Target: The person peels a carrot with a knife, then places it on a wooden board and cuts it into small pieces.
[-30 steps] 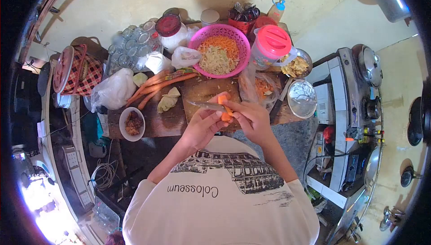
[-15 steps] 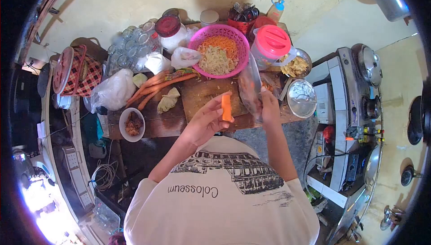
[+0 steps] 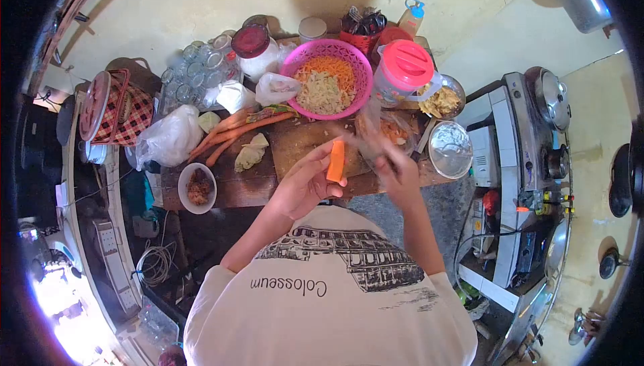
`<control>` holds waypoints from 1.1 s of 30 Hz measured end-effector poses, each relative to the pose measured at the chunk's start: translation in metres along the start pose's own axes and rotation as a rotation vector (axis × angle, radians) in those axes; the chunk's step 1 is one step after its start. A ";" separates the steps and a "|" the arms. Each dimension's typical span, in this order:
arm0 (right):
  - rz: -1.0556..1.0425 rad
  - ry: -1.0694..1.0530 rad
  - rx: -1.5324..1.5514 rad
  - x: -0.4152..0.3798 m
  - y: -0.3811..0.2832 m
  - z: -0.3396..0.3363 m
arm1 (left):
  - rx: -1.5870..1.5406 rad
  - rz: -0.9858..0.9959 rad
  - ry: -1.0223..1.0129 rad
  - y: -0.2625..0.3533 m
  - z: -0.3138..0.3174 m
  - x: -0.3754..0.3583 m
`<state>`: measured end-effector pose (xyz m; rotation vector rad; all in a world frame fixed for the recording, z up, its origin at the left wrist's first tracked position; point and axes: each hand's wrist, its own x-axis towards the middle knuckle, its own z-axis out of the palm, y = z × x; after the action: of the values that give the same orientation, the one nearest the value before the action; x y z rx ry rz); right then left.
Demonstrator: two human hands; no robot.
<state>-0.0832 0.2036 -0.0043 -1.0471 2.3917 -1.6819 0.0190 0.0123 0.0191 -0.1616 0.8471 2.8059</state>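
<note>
A short piece of peeled carrot (image 3: 337, 162) stands upright in my left hand (image 3: 303, 183), pinched between the fingers and thumb in front of my shirt. Just to its right, my right hand (image 3: 400, 177) is closed on a knife (image 3: 367, 139). The blade is smeared by motion and points up and to the left, near the carrot's top; whether it touches cannot be made out. Below both hands lies a wooden cutting board (image 3: 305, 148). Behind the blade is a clear plastic bag (image 3: 396, 131) with orange bits in it.
A pink basket (image 3: 365, 74) holds shredded carrot and pale shreds. Whole carrots (image 3: 231, 131) and a cabbage leaf (image 3: 251, 153) lie left of the board, near a white bowl (image 3: 183, 188). A pink-lidded pitcher (image 3: 406, 71) and a round metal lid (image 3: 451, 148) stand at the right.
The knife has swung from pointing away, beside the bag, to slanting left toward the carrot. My right hand has turned and dropped slightly; my left hand has hardly moved.
</note>
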 end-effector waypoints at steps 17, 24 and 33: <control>-0.246 -0.161 -0.271 0.020 -0.065 -0.001 | 0.068 0.016 -0.003 0.002 0.001 -0.005; -0.189 -0.276 -0.294 0.018 -0.062 -0.003 | 0.063 -0.005 0.032 -0.005 0.001 -0.006; -0.121 -0.203 -0.230 0.020 -0.054 -0.001 | 0.111 -0.035 0.061 -0.014 0.003 -0.007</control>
<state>-0.0719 0.1838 0.0487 -1.3486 2.4726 -1.2777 0.0292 0.0241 0.0159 -0.2430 1.0016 2.7253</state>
